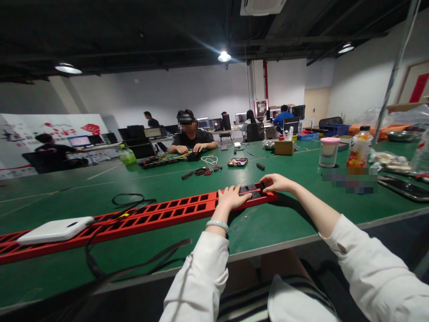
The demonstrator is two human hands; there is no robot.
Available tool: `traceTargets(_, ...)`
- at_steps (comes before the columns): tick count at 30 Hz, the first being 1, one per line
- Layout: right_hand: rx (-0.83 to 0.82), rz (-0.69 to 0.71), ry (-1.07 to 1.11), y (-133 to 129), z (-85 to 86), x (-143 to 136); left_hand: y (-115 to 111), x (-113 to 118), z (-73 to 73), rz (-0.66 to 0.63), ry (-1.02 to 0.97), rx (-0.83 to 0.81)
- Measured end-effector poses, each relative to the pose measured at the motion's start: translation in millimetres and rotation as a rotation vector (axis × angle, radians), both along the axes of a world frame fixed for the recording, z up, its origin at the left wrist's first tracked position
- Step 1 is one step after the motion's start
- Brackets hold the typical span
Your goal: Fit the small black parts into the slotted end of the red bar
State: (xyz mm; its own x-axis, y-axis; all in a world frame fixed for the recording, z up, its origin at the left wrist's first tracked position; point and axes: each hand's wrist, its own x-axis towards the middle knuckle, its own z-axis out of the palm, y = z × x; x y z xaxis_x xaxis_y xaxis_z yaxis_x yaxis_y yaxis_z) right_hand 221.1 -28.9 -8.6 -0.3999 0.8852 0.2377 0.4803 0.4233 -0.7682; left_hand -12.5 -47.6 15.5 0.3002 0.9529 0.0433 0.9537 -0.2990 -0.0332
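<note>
A long red frame (181, 213) with two rows of rectangular openings lies across the green table. Black pieces (251, 191) fill openings near its right end. My left hand (230, 197) rests on the frame with fingers spread, its thumb reaching over the black pieces. At the right end, my right hand (273, 182) has thumb and fingers closed round a small black piece (262, 187), partly hidden by the fingers. A white flat device (56, 230) lies on the frame's left part, with a black cable (129, 201) beside it.
Across the green table (161, 183), a person (191, 134) handles a dark frame with coloured wires. Small black parts (201, 171) and a loose black block (260, 166) lie beyond the red frame. At right are a pink-lidded cup (329, 153), a bottle (360, 150) and a phone (404, 187).
</note>
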Motion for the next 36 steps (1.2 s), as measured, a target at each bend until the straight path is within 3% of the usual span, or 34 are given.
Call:
traceTargets(13,0.123,0.005,-0.147,-3.3,-0.5,-8.2,2.1,0.0,-1.7,0.005,0.004,-0.002)
traceTargets(36,0.173,0.082,-0.244,-3.3,0.8,-7.2,3.3,-2.3,-3.1,-0.005,-0.026,0.006)
